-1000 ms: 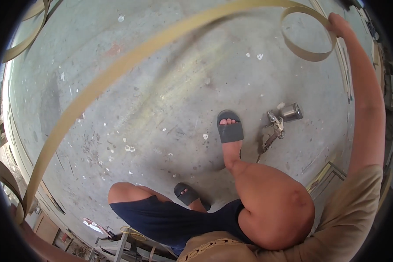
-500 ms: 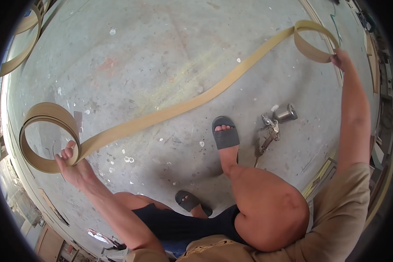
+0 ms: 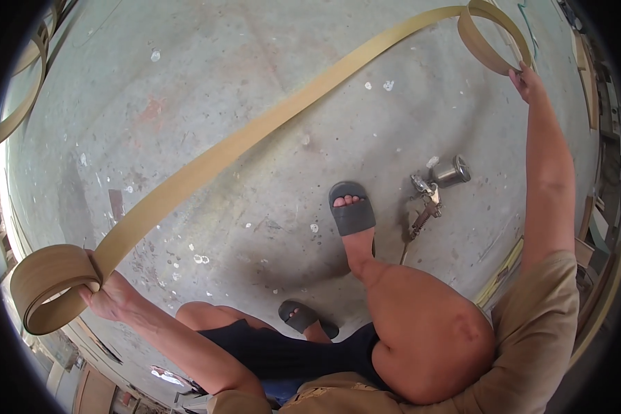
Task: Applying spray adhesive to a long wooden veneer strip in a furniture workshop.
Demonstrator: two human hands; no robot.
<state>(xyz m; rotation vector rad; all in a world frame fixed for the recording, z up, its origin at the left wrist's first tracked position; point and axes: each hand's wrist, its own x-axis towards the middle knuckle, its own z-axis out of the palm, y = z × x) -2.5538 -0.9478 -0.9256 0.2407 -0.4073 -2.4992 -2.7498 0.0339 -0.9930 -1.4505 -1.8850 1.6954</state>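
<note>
A long, tan, wood-coloured edge banding strip [image 3: 283, 112] stretches diagonally above the concrete floor between my hands. Its thicker coil [image 3: 55, 272], wound in several turns, is at the lower left. My left hand [image 3: 112, 298] grips this coil at its right side, with the fingertips partly hidden inside the loop. At the far right the other end curls into a looser loop [image 3: 477, 43]. My right hand [image 3: 528, 84], arm extended, pinches the lower rim of that loop.
A spray gun [image 3: 428, 196] with a metal cup lies on the floor right of my slippered foot [image 3: 352, 210]. More coiled strip [image 3: 27, 114] is at the far left. Boards [image 3: 590, 90] line the right edge, and a green hose [image 3: 526, 27] is at upper right.
My left hand has come nearer and slightly left, tilting the thick coil. My right hand has moved farther away with the loop. The span between them is straighter and steeper.
</note>
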